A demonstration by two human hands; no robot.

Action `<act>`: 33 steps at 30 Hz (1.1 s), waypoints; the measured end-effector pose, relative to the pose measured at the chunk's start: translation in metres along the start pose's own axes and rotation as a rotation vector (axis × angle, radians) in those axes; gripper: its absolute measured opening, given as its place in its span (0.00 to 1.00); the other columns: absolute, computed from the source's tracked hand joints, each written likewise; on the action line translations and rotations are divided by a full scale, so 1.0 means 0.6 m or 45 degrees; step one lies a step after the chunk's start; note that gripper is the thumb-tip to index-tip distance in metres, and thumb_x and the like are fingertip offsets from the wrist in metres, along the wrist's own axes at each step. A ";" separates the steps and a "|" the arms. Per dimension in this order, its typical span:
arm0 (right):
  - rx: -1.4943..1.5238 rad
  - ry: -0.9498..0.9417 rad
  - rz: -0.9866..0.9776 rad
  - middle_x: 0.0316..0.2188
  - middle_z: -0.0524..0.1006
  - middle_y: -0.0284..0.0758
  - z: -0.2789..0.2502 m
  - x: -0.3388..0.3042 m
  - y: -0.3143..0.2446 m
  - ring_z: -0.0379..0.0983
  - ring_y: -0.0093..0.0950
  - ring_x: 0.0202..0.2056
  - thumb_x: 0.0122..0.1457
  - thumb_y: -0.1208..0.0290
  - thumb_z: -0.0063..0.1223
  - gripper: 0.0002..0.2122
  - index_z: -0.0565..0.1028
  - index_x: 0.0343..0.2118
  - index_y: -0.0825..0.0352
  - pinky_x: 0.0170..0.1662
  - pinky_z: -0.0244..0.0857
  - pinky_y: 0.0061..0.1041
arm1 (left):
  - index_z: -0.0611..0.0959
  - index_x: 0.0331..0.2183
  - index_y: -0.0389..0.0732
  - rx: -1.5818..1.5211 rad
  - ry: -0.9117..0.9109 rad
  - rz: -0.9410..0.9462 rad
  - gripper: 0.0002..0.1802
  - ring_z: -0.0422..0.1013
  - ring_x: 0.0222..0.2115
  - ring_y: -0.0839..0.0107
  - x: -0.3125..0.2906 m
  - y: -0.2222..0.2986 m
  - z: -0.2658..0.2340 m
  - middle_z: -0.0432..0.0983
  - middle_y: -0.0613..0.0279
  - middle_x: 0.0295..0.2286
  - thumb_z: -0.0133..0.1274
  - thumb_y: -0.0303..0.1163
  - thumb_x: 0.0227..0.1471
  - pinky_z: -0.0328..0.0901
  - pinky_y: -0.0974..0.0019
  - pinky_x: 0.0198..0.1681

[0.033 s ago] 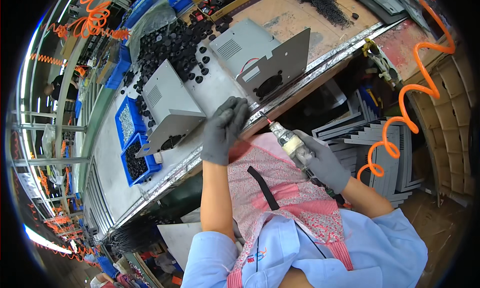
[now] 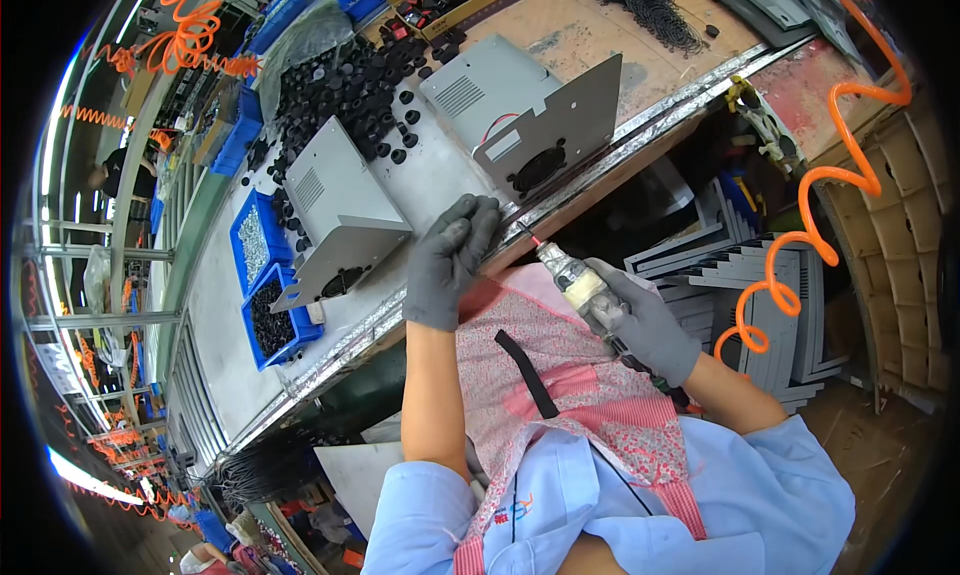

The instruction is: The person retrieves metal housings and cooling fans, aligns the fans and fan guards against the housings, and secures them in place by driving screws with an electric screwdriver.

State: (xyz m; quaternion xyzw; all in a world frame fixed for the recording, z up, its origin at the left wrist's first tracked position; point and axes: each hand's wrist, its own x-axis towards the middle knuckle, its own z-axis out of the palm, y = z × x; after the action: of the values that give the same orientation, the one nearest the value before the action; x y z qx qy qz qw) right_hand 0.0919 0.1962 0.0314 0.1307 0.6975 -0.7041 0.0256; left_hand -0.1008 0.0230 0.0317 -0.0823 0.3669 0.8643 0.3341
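Observation:
My right hand (image 2: 650,330), in a grey glove, grips a power screwdriver (image 2: 583,285) wrapped in pale tape. Its dark bit points up and left toward the bench edge. My left hand (image 2: 452,255), gloved too, is raised at the bench edge with its fingers curled together; whatever they hold, if anything, is hidden. Just left of it stands a bent grey metal housing (image 2: 345,210) with vent slots and a dark fan. Beyond the hands, a second grey housing (image 2: 550,125) lies with a black fan and a red wire showing.
Black knobs (image 2: 330,90) are heaped behind the housings. Two blue bins hold silvery screws (image 2: 252,241) and black screws (image 2: 270,320). A coiled orange hose (image 2: 815,235) hangs at the right, above stacked grey panels (image 2: 750,275). A box (image 2: 465,10) of red-black parts stands at the back.

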 end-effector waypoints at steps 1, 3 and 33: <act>0.009 -0.041 0.042 0.31 0.70 0.33 0.000 -0.001 -0.011 0.63 0.13 0.21 0.58 0.68 0.42 0.24 0.55 0.58 0.64 0.23 0.61 0.13 | 0.65 0.45 0.26 -0.030 -0.003 -0.034 0.16 0.67 0.45 0.53 -0.004 -0.002 -0.004 0.64 0.40 0.45 0.35 0.20 0.54 0.67 0.60 0.48; 0.018 -0.081 0.083 0.31 0.71 0.32 0.002 0.000 -0.017 0.63 0.13 0.21 0.58 0.68 0.42 0.25 0.54 0.58 0.63 0.23 0.61 0.13 | 0.66 0.46 0.28 -0.007 0.016 -0.048 0.16 0.68 0.43 0.58 -0.013 -0.008 -0.009 0.66 0.44 0.43 0.37 0.22 0.54 0.70 0.65 0.43; 0.054 -0.211 0.108 0.24 0.68 0.29 0.006 -0.006 -0.054 0.60 0.13 0.18 0.58 0.66 0.43 0.26 0.52 0.59 0.61 0.22 0.58 0.14 | 0.71 0.33 0.39 0.363 -0.132 -0.032 0.11 0.50 0.06 0.82 -0.032 -0.035 0.016 0.66 0.69 0.16 0.50 0.36 0.51 0.45 0.80 0.07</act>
State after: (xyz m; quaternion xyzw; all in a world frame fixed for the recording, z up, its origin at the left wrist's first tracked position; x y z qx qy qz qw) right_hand 0.0874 0.1929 0.0637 0.1020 0.6718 -0.7253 0.1104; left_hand -0.0719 0.0300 0.0339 0.0063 0.4670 0.8023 0.3717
